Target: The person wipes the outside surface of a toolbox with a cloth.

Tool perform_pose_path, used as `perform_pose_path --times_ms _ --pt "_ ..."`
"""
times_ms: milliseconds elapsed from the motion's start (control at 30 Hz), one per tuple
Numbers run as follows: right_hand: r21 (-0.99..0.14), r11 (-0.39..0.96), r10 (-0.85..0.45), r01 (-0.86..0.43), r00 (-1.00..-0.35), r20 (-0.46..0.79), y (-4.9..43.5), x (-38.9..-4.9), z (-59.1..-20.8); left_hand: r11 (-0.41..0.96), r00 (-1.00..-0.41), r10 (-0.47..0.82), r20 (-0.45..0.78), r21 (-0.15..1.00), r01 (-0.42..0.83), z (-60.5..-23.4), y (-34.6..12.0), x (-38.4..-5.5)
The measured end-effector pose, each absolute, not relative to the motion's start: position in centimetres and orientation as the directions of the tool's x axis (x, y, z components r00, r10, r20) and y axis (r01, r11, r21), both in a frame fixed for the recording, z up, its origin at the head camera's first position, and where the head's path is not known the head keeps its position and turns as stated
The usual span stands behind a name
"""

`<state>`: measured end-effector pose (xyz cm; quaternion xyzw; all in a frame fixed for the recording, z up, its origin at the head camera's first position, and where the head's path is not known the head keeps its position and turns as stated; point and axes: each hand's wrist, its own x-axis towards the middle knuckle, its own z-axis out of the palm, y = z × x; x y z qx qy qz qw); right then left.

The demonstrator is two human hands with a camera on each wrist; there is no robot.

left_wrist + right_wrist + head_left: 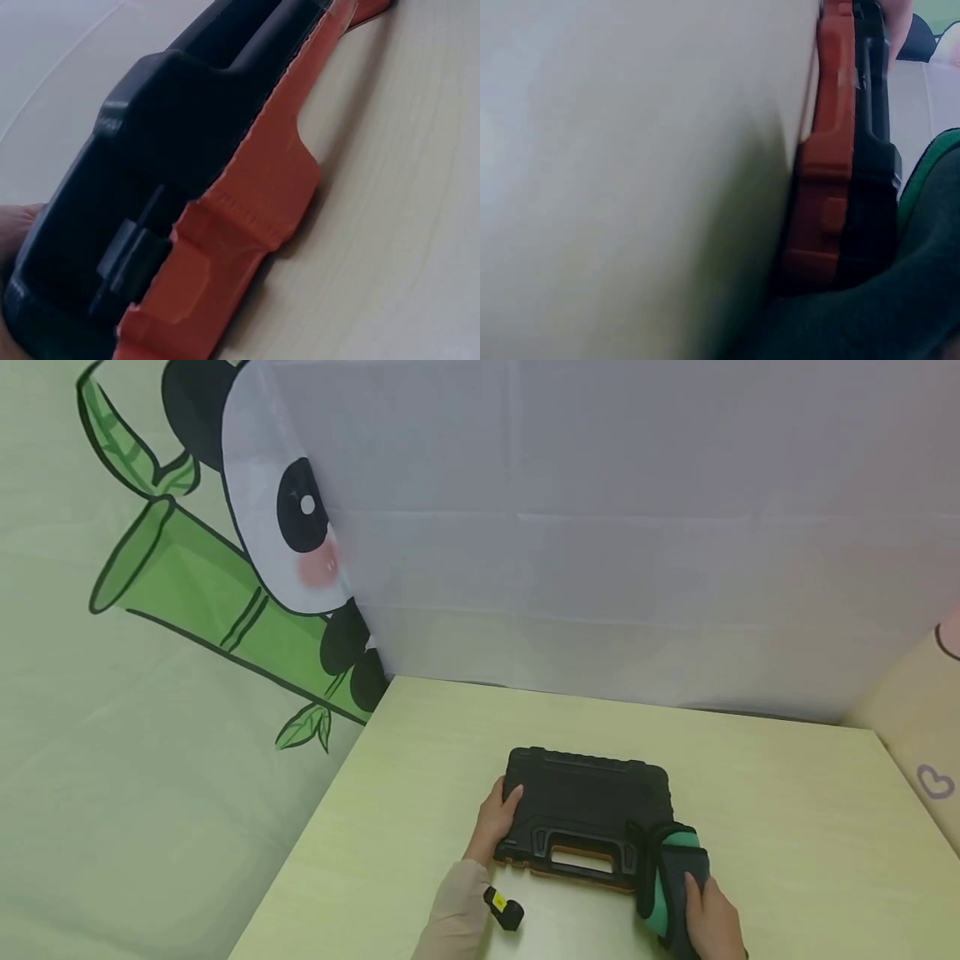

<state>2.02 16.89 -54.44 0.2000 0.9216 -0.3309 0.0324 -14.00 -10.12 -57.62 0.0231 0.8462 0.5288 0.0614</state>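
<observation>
A black plastic carrying case (592,793) with an orange lower half lies flat on the table, its handle side toward me. My left hand (497,814) grips the case's left end, thumb on top. In the left wrist view, the case's orange half (240,202) and a black latch (131,259) show close up. My right hand (712,918) holds a soft green and dark grey fabric item (678,877) with black edging, its thumb across the top. This item overlaps the case's near right corner. In the right wrist view, the dark fabric (870,315) hides part of the case.
The pale table (787,810) extends to both sides of the case and behind it. A grey-white cloth wall (637,568) rises at its back edge, and a panda-printed sheet (225,777) hangs at left. A small black device with a yellow label (504,908) sits at the left sleeve.
</observation>
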Motion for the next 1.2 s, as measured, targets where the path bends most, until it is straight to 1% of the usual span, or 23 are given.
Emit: perform_pose_path --times_ms 133,467,567,833,967,1067,1133,1200 --pt "-0.615 0.720 0.311 0.320 -0.942 -0.126 17.4 0.9 -53.6 0.455 -0.991 0.107 -0.081 0.890 -0.024 -57.5 -10.0 -14.1" --pt "-0.628 0.736 0.277 0.252 -0.959 -0.061 18.4 -3.0 -53.0 0.499 -0.988 0.125 -0.092 0.867 -0.018 -58.0 -9.9 -14.3" --pt "-0.620 0.750 0.264 0.229 -0.964 -0.037 18.6 -4.5 -52.8 0.501 -0.989 0.121 -0.082 0.865 -0.011 -57.9 -10.0 -14.3" --pt "-0.575 0.792 0.232 0.205 -0.972 -0.027 19.9 -8.9 -52.7 0.501 -0.990 0.122 -0.069 0.865 0.001 -57.8 -9.8 -14.5" --pt "-0.549 0.821 0.171 0.157 -0.985 -0.025 20.9 -10.8 -52.6 0.492 -0.992 0.106 -0.075 0.870 -0.014 -57.9 -9.7 -14.4" --pt "-0.547 0.833 0.109 0.087 -0.994 0.008 21.7 -11.9 -52.7 0.477 -0.992 0.107 -0.073 0.879 -0.013 -58.0 -9.7 -14.4" --pt "-0.549 0.836 0.038 0.008 -0.998 0.044 22.1 -12.5 -52.6 0.466 -0.992 0.108 -0.072 0.884 -0.013 -57.9 -9.8 -14.3" --pt "-0.552 0.828 -0.065 -0.092 -0.995 0.069 22.6 -13.1 -52.4 0.460 -0.992 0.108 -0.069 0.888 -0.012 -57.9 -9.8 -14.2"
